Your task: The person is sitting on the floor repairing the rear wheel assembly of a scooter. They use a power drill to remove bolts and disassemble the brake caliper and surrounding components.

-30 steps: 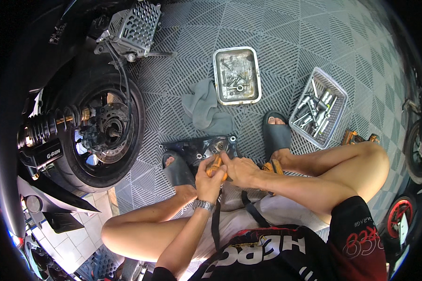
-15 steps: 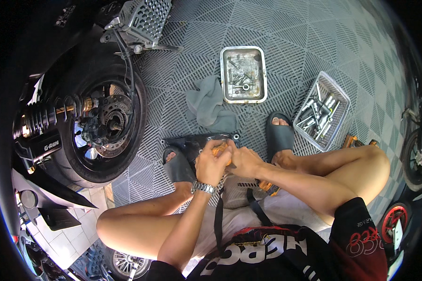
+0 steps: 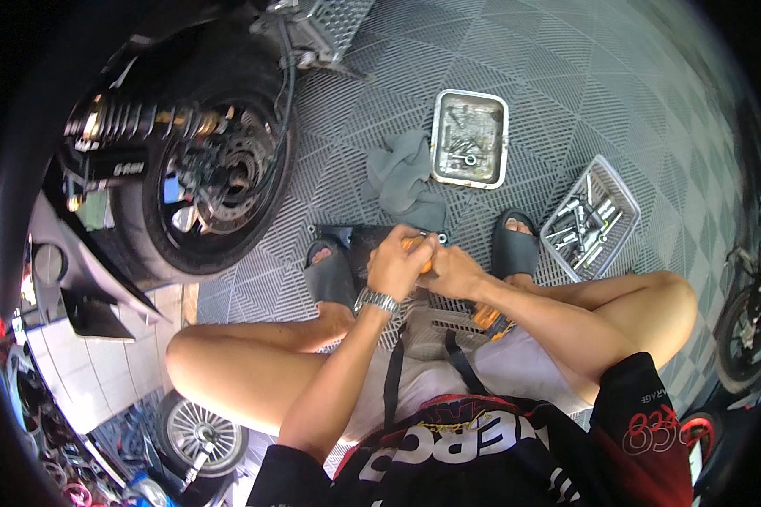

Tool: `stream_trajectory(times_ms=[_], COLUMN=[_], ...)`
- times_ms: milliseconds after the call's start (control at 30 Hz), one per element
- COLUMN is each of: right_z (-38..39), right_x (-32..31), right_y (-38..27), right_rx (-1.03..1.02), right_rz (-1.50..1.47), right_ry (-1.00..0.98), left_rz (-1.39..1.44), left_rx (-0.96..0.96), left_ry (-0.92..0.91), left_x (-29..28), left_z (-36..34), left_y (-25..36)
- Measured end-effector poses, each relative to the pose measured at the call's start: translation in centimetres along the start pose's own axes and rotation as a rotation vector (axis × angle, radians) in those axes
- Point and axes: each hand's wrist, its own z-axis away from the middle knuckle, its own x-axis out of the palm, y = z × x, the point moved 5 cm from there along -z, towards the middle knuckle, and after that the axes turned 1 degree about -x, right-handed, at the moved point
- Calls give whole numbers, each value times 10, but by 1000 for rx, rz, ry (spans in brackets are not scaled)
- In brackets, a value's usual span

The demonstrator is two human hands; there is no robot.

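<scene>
Fitting on black panel now covered, hands shifted toward 12 o'clock | left hand fingers clamped on orange tool, at panel's 3 o'clock side | right hand fingers curled, grip unclear | work point hidden, progress unreadable

Hands: two
Orange tool at the hands: one
Orange-and-black tool: one
Black panel: one
Wristwatch: one
Black slide sandals: two
Grey cloth: one
Metal tray: one
Small metal parts in the tray: several
Plastic basket: one
Metal tools in the basket: more than five
Brake disc: one
Coil spring: one
Wheels: at least four, the dim edges of the view making a full count unsure
</scene>
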Motion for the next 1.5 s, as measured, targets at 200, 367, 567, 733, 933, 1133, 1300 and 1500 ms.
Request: stream_trajectory(times_ms=[200, 367, 567, 733, 933, 1133, 1300, 1500], right_z=[3, 3, 7, 6, 7, 9, 16, 22], right_x=[-12, -14, -22, -21, -26, -26, -31, -32], right_y=[-16, -10, -16, -13, -21, -13, -7, 5], right_rx=[21, 59, 47, 9, -6, 8, 24, 27], right_rz=[78, 4, -19, 0, 7, -32, -78, -94], right_ry=[-74, -136, -141, -139, -159, -108, -123, -109], left_rz=[-42, 98, 295, 334, 703, 807, 933, 268], left_rx=[46, -41, -135, -66, -360, -547, -446, -163], left_ry=[-42, -168, -355, -386, -175, -49, -90, -143], left_x=[-2, -10, -11, -5, -10, 54, 82, 79], left_z=[-6, 2, 4, 5, -15, -45, -48, -44], left_y=[-5, 6, -4, -13, -74, -169, -154, -114])
